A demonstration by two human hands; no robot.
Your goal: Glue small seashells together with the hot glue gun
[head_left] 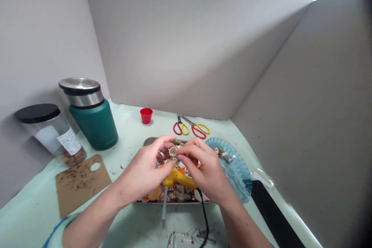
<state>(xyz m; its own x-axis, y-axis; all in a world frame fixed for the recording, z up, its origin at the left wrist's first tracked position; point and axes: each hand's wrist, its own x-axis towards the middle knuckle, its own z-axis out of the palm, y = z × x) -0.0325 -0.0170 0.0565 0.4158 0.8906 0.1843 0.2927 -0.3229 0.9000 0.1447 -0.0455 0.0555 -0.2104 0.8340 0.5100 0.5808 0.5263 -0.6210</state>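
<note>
Both hands' fingers point(170, 164) pinch small shell point(173, 151) | tray point(149, 141) beneath | walls close

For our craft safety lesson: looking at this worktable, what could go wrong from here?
1. The yellow glue gun lies on the tray right under both hands; the left hand or right hand could brush its nozzle and get burnt.
2. Its black cord runs toward the person; a snag could drag the gun.
3. The small shell pinched in the fingers could slip.
</note>
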